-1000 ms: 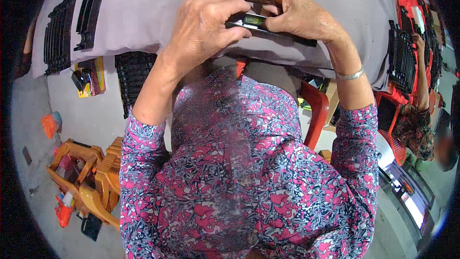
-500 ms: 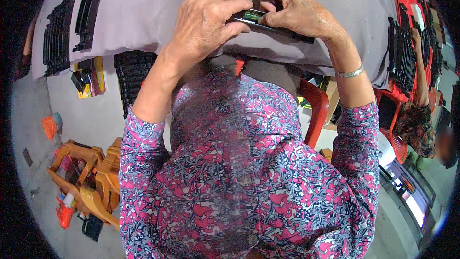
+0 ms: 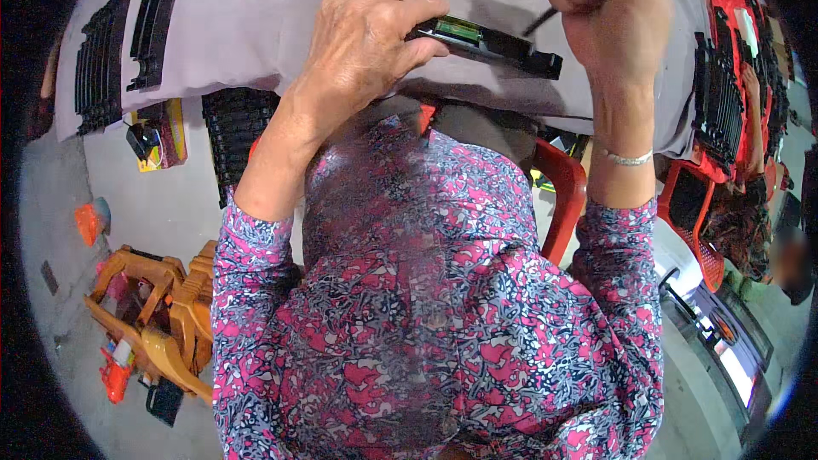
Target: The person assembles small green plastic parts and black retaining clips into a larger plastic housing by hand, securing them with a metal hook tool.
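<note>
A long black plastic bar (image 3: pixel 511 53) with a shiny green insert (image 3: pixel 458 30) set in it lies near the front edge of the cloth-covered table. My left hand (image 3: pixel 371 30) is closed on its left end, thumb below and fingers above. My right hand (image 3: pixel 609 13) is raised to the right of the bar, closed and slightly blurred. From its fingers a thin dark cord-like piece (image 3: pixel 543 20) slants down toward the bar's right part. Whether the piece touches the bar I cannot tell.
Black slatted parts (image 3: pixel 100 64) lie in rows on the table's left, with more black parts (image 3: pixel 720 106) at the right. A red chair (image 3: pixel 564 200) stands by my right side, wooden furniture (image 3: pixel 162 307) at lower left. Another person's arm (image 3: pixel 753 119) shows at far right.
My right hand has left the bar and moved up and right, taking the dark looped cord-like piece with it. The bar's right part is now uncovered. My left hand stays put.
</note>
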{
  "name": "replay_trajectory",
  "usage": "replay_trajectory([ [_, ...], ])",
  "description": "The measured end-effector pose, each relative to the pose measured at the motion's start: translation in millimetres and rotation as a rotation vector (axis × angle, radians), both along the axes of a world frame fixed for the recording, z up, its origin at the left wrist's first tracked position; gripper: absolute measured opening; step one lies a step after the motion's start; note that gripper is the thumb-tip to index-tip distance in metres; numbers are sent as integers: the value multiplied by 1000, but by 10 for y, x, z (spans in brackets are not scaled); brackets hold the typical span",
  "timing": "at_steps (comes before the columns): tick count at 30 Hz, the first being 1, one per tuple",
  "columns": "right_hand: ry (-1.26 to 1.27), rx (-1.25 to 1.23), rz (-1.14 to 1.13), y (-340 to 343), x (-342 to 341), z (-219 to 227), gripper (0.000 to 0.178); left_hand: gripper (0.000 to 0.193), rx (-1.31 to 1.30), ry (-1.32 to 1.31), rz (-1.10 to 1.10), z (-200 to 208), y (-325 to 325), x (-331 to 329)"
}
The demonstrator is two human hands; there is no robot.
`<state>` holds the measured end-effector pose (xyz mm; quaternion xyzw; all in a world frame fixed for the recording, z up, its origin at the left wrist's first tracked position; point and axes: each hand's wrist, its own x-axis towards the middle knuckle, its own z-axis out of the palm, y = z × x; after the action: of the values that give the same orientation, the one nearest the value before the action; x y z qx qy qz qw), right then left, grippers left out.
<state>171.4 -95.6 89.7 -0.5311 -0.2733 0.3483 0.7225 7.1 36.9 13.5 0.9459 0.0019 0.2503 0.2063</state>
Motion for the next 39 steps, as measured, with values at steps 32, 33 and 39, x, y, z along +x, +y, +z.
replay_trajectory([
  [32,433,731,226,323,-369,-602,43,37,-9,143,12,-46,59,51],
  [33,477,393,135,276,-397,-529,44,38,-31,72,-33,-67,86,91],
  [39,210,613,191,381,-272,-635,48,39,-63,126,13,-52,58,96],
])
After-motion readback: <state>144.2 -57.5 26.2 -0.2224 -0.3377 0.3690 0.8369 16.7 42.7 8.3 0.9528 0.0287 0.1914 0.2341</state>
